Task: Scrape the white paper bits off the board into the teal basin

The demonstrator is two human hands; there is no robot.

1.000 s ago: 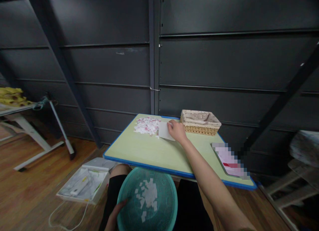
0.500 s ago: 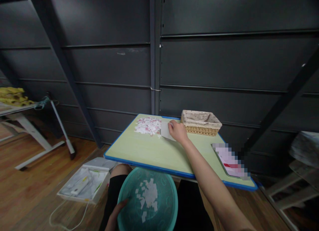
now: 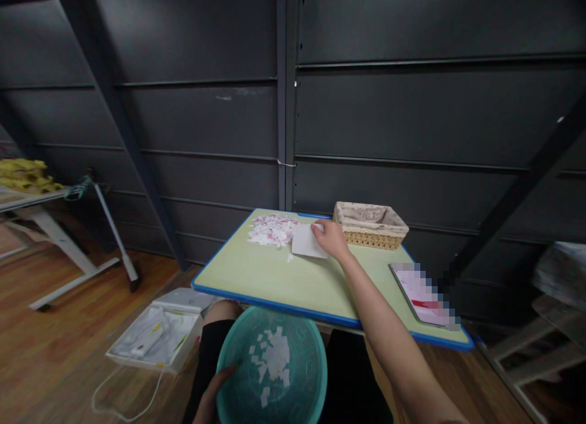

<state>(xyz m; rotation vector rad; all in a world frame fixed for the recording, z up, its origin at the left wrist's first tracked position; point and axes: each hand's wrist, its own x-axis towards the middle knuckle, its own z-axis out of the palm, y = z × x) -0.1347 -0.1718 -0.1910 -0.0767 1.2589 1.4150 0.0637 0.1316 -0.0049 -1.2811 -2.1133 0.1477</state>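
Observation:
My right hand [image 3: 328,236] is closed on the right edge of a flat white card [image 3: 307,241], held at a tilt over the table. Beside the card's left edge lies a heap of small white and pinkish paper pieces [image 3: 272,230], with a few loose bits in front of it. On my lap sits a green plastic basket [image 3: 319,344] with small white paper squares [image 3: 276,355] inside. My left hand [image 3: 217,387] grips its left rim, the thumb over the inner side and the other fingers hidden.
The light green table [image 3: 270,277] has a blue edge. At its back right stands a cloth-lined wicker basket [image 3: 370,236]; a tablet-like flat thing [image 3: 425,296] lies front right. An open white box [image 3: 151,341] with a cord is on the floor at left.
The card in my right hand has turned, so more of its flat face shows, and its lower edge has shifted slightly. My left hand and the green basket stay where they were.

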